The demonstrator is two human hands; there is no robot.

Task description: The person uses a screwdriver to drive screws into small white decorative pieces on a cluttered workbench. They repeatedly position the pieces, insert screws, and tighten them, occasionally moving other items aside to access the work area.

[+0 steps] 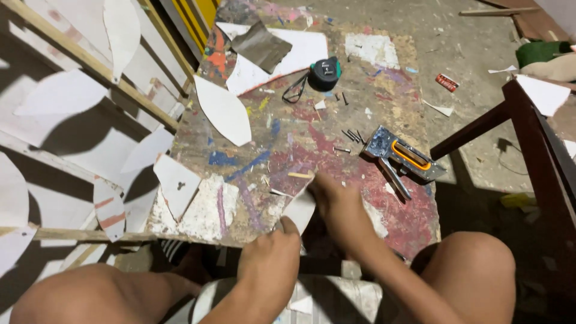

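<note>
Both hands (306,225) grip white cutout (298,211); staple gun (401,157) near right, tape measure (324,73) beyond (nails (352,136) between).

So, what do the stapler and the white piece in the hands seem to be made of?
The staple gun looks like bare metal: grey, shiny, scuffed, with an orange insert that may be plastic. The white piece held by both the left hand and the right hand looks like thin, matte card or board; which one is unclear.
</note>
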